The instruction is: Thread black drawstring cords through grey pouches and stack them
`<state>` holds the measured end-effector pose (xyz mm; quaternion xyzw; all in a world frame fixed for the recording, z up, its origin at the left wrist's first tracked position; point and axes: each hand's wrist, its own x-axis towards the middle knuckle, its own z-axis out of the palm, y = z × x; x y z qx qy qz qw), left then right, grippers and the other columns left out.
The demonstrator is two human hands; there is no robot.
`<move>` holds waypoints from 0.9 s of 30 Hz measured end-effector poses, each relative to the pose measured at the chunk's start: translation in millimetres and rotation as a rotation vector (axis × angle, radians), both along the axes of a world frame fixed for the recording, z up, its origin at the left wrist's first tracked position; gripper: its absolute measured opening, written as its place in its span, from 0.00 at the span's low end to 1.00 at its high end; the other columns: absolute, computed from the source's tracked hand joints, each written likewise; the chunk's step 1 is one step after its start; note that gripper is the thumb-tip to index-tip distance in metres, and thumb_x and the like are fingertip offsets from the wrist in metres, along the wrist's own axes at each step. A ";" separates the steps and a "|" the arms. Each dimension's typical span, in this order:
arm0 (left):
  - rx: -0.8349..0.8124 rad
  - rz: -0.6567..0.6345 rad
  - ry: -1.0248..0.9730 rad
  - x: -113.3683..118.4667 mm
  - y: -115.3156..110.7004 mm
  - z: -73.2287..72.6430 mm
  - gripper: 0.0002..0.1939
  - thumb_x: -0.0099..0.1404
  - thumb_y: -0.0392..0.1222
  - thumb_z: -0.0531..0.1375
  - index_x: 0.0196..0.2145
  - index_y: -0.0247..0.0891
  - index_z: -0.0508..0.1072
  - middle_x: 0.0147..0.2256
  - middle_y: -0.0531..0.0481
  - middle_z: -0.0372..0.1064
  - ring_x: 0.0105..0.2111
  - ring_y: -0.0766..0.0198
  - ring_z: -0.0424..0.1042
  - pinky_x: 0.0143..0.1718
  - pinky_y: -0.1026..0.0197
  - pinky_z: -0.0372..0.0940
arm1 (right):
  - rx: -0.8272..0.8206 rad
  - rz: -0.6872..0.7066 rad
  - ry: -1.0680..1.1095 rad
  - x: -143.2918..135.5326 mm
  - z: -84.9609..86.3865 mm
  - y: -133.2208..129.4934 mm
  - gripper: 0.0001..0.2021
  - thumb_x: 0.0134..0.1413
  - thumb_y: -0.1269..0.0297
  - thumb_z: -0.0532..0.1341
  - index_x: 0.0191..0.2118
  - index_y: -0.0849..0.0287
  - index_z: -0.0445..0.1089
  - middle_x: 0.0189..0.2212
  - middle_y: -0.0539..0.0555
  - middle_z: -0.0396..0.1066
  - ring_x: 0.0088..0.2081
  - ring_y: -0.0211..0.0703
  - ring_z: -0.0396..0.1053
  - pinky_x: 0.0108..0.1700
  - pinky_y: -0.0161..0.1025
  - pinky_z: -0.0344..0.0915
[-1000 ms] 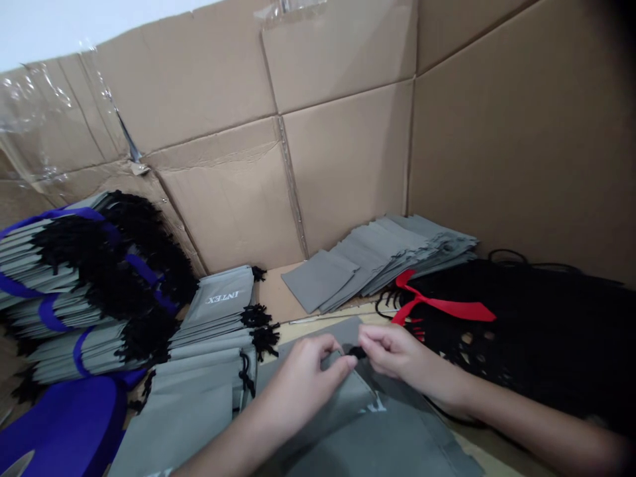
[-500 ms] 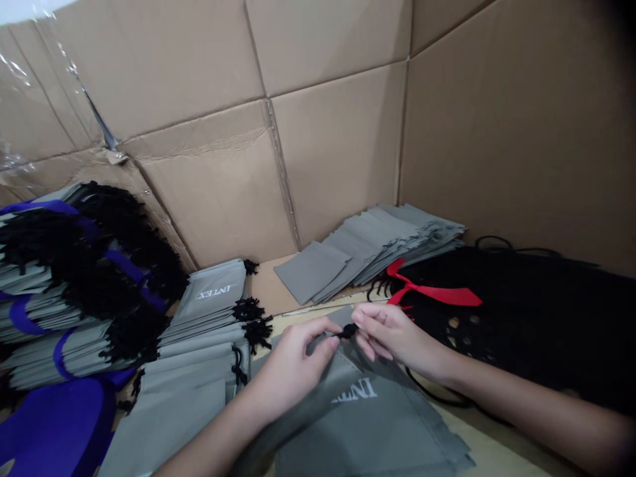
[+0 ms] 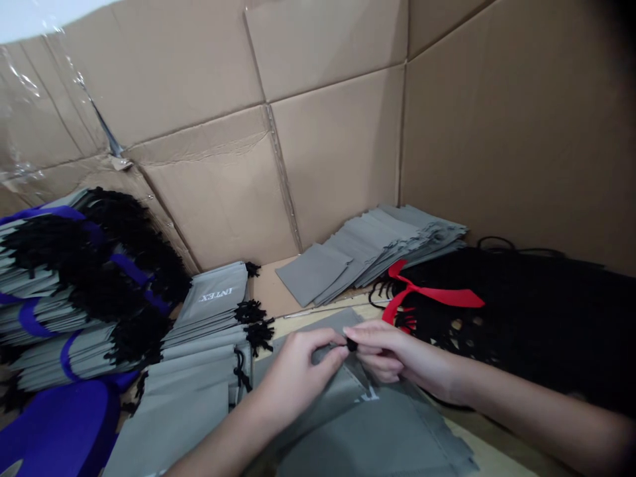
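Note:
My left hand [image 3: 311, 371] and my right hand [image 3: 380, 349] meet over a grey drawstring pouch [image 3: 342, 391] that lies on more grey fabric pouches. Between my fingertips is a small dark knot of black cord [image 3: 351, 344], mostly covered by my right fingers. My left thumb and forefinger pinch at its left side. My right thumb and fingers close on the cord from the right. White lettering on the pouch shows only in part, below my right hand.
Finished-looking INTEX pouches [image 3: 213, 298] with black cord ends lie stacked at left, beside bundles tied with purple bands [image 3: 74, 358] and a purple roll [image 3: 59, 430]. Flat grey pouches [image 3: 368, 245] fan out behind. Black cords [image 3: 527, 318] with a red tie [image 3: 437, 295] lie at right. Cardboard walls [image 3: 328, 146] enclose the back.
My right fingers have closed further over the black knot, hiding more of it. The pouch's fabric has shifted, and less of its lettering shows. The view has tilted slightly.

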<state>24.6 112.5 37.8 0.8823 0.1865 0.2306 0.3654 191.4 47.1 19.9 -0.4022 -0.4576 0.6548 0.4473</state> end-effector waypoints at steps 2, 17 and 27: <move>0.031 0.007 0.027 -0.4 0.5 -0.9 0.09 0.62 0.38 0.54 0.33 0.36 0.73 0.31 0.51 0.72 0.32 0.66 0.68 0.35 0.68 0.59 | -0.118 0.066 0.058 1.4 3.5 -1.5 0.23 0.53 0.48 0.55 0.18 0.57 0.48 0.09 0.39 0.44 0.13 0.28 0.36 0.17 0.31 0.35; 0.309 0.079 0.168 -4.5 -6.3 -1.1 0.15 0.65 0.39 0.48 0.43 0.44 0.71 0.33 0.48 0.74 0.33 0.59 0.72 0.33 0.63 0.61 | -0.287 -0.308 0.395 -16.8 -0.4 -7.1 0.19 0.53 0.61 0.53 0.17 0.57 0.44 0.08 0.39 0.35 0.13 0.28 0.30 0.15 0.29 0.37; 0.505 -0.012 0.208 -8.1 -10.3 5.1 0.16 0.64 0.35 0.47 0.44 0.42 0.70 0.28 0.48 0.72 0.25 0.63 0.70 0.26 0.65 0.58 | 0.016 -0.392 0.076 -15.2 7.9 -16.8 0.20 0.51 0.54 0.54 0.17 0.54 0.44 0.12 0.41 0.30 0.15 0.32 0.29 0.16 0.35 0.39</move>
